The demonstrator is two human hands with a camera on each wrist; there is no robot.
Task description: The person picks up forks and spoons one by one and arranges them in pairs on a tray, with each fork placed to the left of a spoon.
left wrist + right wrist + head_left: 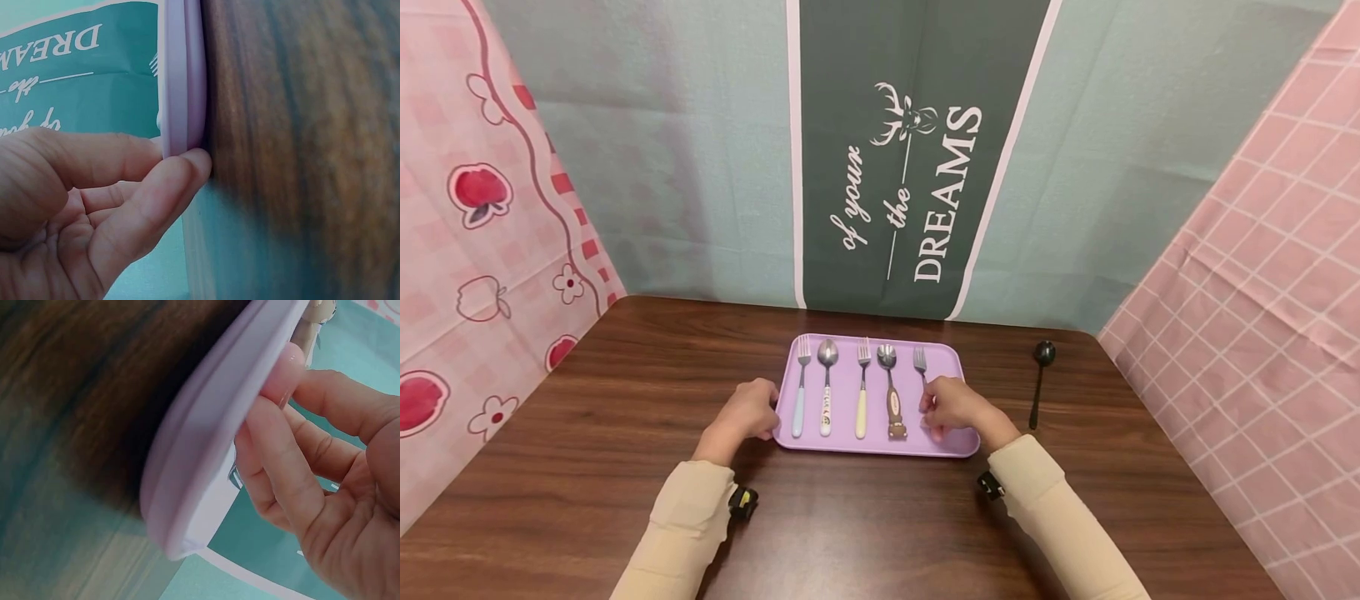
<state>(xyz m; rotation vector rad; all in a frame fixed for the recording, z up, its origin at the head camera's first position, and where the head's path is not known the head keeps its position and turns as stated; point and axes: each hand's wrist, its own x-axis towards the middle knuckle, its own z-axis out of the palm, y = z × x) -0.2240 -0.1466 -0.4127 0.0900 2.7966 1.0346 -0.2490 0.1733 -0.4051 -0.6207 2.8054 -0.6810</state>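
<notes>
A lilac tray (880,447) lies on the table with a row of cutlery on it. My left hand (752,408) pinches the tray's left edge; in the left wrist view thumb and finger (150,194) meet at its rim. On the right side of the tray, my right hand (955,405) pinches the pink handle (286,372) of a fork (920,360), whose metal head points to the back. Left of that fork lie a spoon with a brown bear-shaped handle (894,408), a yellow-handled fork (861,408), a spoon with a white printed handle (826,408) and a blue-handled fork (799,408).
A black long-handled spoon (1040,375) lies on the brown wooden table (850,533), right of the tray. Behind the table hangs a green printed cloth (917,167). Pink patterned cloths (1262,275) close off both sides.
</notes>
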